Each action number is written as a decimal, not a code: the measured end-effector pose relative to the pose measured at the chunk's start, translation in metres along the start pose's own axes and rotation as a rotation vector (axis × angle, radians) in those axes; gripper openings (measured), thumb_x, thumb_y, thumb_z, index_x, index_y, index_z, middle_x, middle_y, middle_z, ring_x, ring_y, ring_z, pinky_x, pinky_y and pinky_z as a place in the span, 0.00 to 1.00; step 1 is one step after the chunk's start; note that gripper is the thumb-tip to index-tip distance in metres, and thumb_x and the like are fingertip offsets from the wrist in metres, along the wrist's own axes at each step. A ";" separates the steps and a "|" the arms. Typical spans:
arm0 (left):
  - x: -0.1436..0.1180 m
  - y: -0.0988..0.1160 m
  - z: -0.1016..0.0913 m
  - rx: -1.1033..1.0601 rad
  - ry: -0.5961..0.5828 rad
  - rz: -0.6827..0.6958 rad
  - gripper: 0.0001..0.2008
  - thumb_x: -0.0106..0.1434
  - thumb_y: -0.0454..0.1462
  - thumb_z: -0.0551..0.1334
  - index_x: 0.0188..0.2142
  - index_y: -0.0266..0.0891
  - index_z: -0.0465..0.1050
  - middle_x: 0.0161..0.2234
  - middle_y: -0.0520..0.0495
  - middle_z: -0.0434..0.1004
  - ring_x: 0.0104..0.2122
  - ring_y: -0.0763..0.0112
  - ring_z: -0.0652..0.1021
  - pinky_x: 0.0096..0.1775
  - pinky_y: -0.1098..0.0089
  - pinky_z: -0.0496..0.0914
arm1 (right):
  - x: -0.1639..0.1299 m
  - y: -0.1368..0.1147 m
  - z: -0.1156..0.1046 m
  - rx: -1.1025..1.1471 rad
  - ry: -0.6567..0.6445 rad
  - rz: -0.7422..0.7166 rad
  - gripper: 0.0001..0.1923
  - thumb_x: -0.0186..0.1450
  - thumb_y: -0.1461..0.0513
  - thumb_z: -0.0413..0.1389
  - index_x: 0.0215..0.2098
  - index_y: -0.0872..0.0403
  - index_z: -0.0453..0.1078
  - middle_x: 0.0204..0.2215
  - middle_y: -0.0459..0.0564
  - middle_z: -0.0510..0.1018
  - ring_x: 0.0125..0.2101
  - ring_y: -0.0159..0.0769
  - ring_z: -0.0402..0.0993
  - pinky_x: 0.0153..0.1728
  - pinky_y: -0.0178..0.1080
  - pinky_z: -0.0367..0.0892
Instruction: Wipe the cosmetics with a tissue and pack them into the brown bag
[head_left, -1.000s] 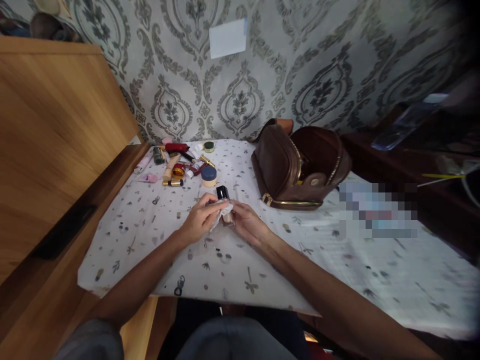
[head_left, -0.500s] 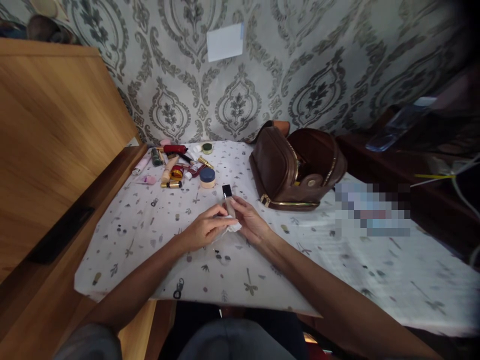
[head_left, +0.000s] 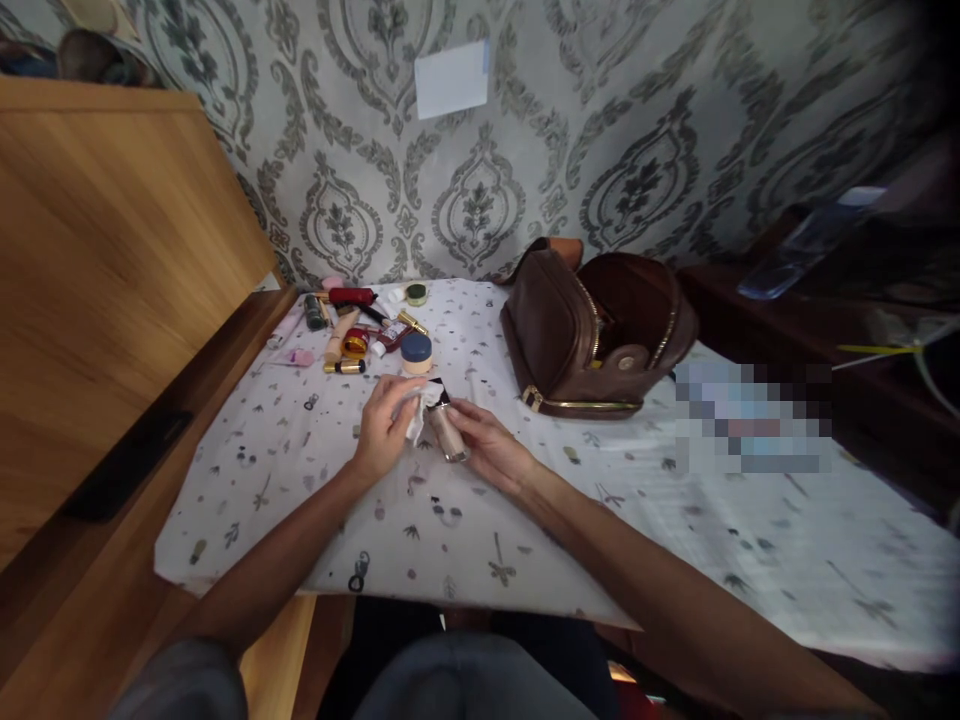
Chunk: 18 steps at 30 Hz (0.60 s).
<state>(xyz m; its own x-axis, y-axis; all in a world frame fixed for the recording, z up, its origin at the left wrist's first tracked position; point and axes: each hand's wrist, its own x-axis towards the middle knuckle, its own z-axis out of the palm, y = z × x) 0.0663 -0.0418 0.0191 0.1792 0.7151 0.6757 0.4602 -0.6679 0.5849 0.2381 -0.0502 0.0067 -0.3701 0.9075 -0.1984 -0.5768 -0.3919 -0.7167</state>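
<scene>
My right hand (head_left: 487, 450) holds a small beige bottle with a black cap (head_left: 447, 432), tilted with the cap pointing away from me. My left hand (head_left: 384, 425) grips a white tissue (head_left: 417, 412) and presses it against the cap end of the bottle. Both hands hover just over the patterned white tablecloth (head_left: 480, 520), in front of a heap of cosmetics.
Several cosmetics (head_left: 360, 330), tubes and a blue-lidded jar (head_left: 416, 352) lie at the table's far left. An open brown bag (head_left: 600, 335) stands at the far right. A wooden cabinet (head_left: 112, 270) flanks the left, dark furniture (head_left: 825, 330) the right.
The bottle tipped from upright to lying tilted in my right hand. My left hand moved the tissue up from the bottle's body to its cap end.
</scene>
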 end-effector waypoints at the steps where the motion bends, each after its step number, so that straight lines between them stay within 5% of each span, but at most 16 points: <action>1: 0.001 -0.001 -0.001 0.011 0.010 -0.005 0.13 0.70 0.35 0.55 0.50 0.41 0.73 0.40 0.46 0.71 0.42 0.67 0.73 0.45 0.66 0.70 | 0.000 0.001 0.000 -0.009 -0.001 0.000 0.18 0.51 0.60 0.71 0.38 0.54 0.76 0.32 0.45 0.79 0.31 0.30 0.73 0.36 0.34 0.68; 7: -0.001 -0.006 0.003 -0.013 -0.066 0.061 0.14 0.70 0.34 0.54 0.50 0.42 0.75 0.39 0.47 0.68 0.39 0.70 0.73 0.42 0.69 0.70 | 0.003 0.001 -0.002 0.015 -0.003 -0.020 0.17 0.50 0.62 0.71 0.38 0.54 0.76 0.32 0.45 0.79 0.31 0.30 0.73 0.35 0.34 0.67; 18: -0.007 0.012 0.006 -0.175 -0.431 0.263 0.17 0.71 0.32 0.52 0.54 0.43 0.73 0.42 0.43 0.69 0.40 0.70 0.73 0.40 0.70 0.71 | 0.009 -0.006 -0.012 0.075 0.006 -0.078 0.16 0.49 0.57 0.72 0.31 0.54 0.75 0.24 0.42 0.75 0.26 0.28 0.69 0.30 0.32 0.65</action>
<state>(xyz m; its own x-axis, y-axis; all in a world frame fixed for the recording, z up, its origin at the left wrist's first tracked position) 0.0758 -0.0531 0.0185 0.6268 0.5139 0.5857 0.2066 -0.8344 0.5111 0.2475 -0.0377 0.0011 -0.3175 0.9366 -0.1485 -0.6569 -0.3302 -0.6779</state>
